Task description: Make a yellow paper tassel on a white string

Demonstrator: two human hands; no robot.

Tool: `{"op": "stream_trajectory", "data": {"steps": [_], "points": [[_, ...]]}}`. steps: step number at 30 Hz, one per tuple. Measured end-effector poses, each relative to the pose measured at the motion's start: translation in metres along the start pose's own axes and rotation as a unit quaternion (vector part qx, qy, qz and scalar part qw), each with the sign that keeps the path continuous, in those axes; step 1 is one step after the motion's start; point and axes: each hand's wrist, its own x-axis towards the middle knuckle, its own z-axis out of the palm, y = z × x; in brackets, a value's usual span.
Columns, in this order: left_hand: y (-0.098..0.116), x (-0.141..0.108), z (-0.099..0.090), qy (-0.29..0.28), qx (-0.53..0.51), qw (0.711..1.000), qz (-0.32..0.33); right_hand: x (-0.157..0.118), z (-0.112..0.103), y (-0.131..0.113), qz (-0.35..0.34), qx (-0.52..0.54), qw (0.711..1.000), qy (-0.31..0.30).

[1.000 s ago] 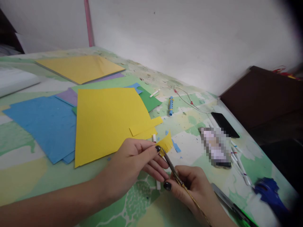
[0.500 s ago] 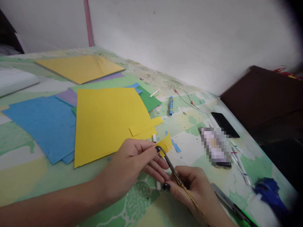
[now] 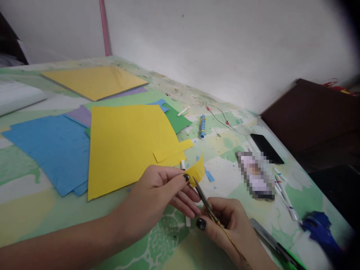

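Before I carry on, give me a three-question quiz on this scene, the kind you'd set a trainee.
1. Multiple choice: What does the right hand hold?
a) a white pen
b) scissors
c) a blue paper roll

2. True or false: The large yellow sheet partly overlaps the blue sheets.

3. Fill in the blank: The fringed paper pinched by the left hand is ____ in colour.

Key: 1. b; 2. true; 3. yellow
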Motion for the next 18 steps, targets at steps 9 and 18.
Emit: {"op": "stream_trajectory", "data": {"steps": [9, 18], "points": [[0.0001, -0.0010, -0.0010, -0.004, 0.001, 1.000, 0.002, -0.0009, -0.0017, 0.0014, 0.005, 0.001, 1.000, -0.012], [-0.0015, -0.0008, -0.0008, 0.010, 0.013, 1.000, 0.009, -0.0022, -0.0021, 0.0015, 0.003, -0.012, 1.000, -0.010]]}}
